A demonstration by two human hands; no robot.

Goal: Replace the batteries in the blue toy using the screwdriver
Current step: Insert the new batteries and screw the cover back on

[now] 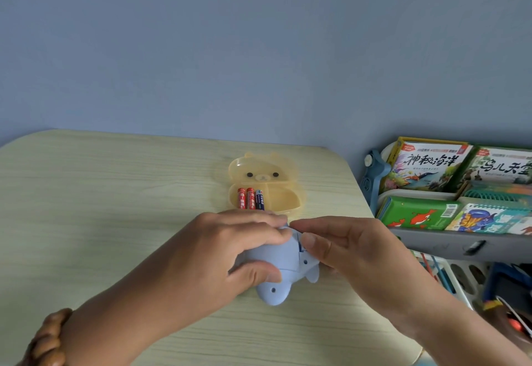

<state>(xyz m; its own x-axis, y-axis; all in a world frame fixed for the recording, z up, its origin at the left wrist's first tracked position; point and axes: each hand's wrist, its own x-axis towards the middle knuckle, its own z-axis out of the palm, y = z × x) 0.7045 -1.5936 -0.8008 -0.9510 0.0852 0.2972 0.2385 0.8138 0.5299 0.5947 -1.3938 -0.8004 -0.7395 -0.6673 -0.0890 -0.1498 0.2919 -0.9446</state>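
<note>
The blue toy [280,259] lies on the wooden table [115,207] near its front right. My left hand [239,247] grips the toy's body from the left, thumb on its lower side. My right hand [345,247] pinches the toy's upper right part, where a dark slot shows between my fingertips. Just behind the hands sits a yellow bear-shaped box [288,198] with its lid open. Three batteries [251,198] lie in its left compartment, two red and one dark blue. No screwdriver is visible.
The table's right edge curves close to the toy. Beyond it stands a shelf rack [460,239] with picture books [426,164] and a white basket [457,276] below. A blue wall rises behind the table. A beaded bracelet [49,339] is on my left wrist.
</note>
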